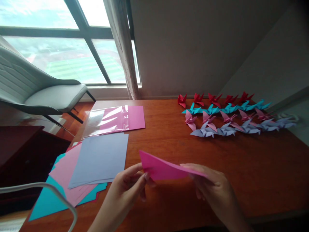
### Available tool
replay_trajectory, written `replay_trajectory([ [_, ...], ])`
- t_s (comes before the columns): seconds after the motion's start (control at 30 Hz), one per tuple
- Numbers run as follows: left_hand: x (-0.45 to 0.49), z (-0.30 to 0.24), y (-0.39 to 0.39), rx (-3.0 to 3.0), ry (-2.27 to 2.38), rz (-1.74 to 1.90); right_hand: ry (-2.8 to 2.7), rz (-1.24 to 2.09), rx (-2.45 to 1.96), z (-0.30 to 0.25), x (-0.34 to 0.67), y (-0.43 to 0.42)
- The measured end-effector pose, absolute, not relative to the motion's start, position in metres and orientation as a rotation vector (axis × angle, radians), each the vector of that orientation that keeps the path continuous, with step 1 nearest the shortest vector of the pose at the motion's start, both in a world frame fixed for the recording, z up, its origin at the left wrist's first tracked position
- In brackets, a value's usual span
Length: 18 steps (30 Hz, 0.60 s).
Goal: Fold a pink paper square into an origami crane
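Head view: two bare hands at work, lower centre of the frame, over a brown wooden table (161, 145). Magenta sheet (166, 168) is up between them, tilted, its upper left corner rising to a point; whether it is one layer or folded, I cannot tell. Left hand (130, 182) pinches its left edge between thumb and fingers. Right hand (213, 182) grips the right end, thumb along the top, fingers beneath and partly hidden by the paper. Left of centre, near the left hand: lavender sheets (103, 158) lying slightly askew on pink sheets (66, 164), with turquoise sheets (45, 199) fanned out below, toward the lower left. Just above that pile, a clear plastic sleeve (94, 124) with magenta paper (136, 117) sticking out at its right end. Right side of the frame, well apart from the pile, folded birds stand in rows: red birds (214, 100) farthest back, then turquoise birds (228, 108), pink birds (190, 119), and lavender birds (204, 131) nearest the hands. Rows sit close; neighbouring wings overlap in view. White curved tube (54, 190) cuts across the lower left corner. Upper left: pale chair (53, 93) beside a bright window (65, 58), curtain (123, 45) hanging at its right.
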<state>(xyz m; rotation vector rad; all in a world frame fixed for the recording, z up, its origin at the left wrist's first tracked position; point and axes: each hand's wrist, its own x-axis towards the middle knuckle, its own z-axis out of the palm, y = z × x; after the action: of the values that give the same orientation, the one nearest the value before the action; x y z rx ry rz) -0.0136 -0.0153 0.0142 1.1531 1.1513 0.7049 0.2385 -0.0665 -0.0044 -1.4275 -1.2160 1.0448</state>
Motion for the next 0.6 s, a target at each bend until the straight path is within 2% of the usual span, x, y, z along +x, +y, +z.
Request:
replay_trajectory([
  [0.33,-0.012,0.017,-0.02,1.223,1.204,0.994,-1.405,0.887,-1.276,0.005,0.242,-0.06],
  [0.6,-0.023,0.018,-0.012,1.58,1.107,0.888,-1.533,0.867,-1.19,0.008,0.255,-0.057],
])
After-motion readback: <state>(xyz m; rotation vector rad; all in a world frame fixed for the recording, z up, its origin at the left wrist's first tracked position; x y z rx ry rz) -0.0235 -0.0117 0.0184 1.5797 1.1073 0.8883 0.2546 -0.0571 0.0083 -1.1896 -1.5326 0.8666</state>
